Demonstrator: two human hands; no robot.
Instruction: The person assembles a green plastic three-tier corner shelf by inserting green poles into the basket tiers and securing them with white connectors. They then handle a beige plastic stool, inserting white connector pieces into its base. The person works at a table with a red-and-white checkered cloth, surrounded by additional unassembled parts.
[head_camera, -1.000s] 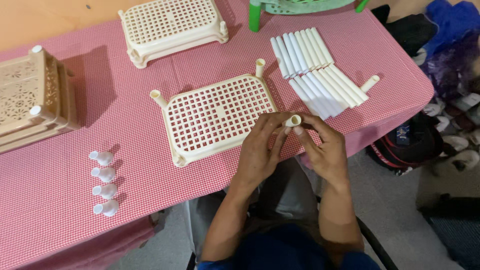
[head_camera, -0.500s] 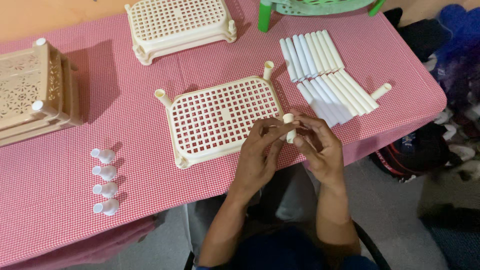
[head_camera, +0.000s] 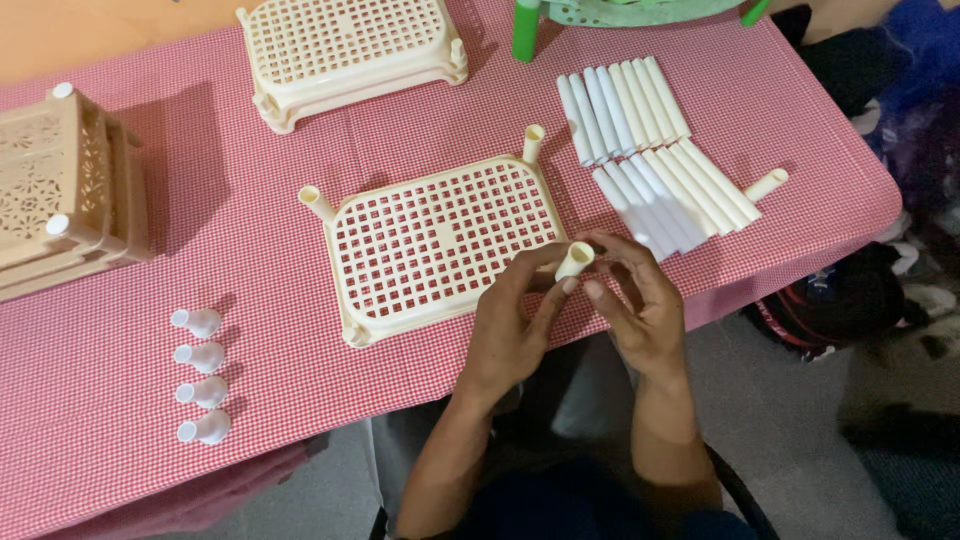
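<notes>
A cream perforated plastic shelf panel (head_camera: 435, 245) lies flat on the red checked tablecloth (head_camera: 110, 480), with short cream leg tubes standing at its far corners. My left hand (head_camera: 505, 330) and my right hand (head_camera: 635, 305) both pinch a short cream tube (head_camera: 575, 260) at the panel's near right corner. The tube stands roughly upright between my fingertips. Whether it sits in the corner socket is hidden by my fingers.
Several long cream tubes (head_camera: 650, 150) lie side by side to the right. Several small white foot caps (head_camera: 200, 375) stand in a column at the left. Another cream panel stack (head_camera: 350, 55) lies at the back, a tan lattice rack (head_camera: 60, 190) far left, green parts (head_camera: 525, 30) behind.
My hands with the short tube have moved a little toward the panel's near right corner. The view has shifted slightly; the other things stay in place.
</notes>
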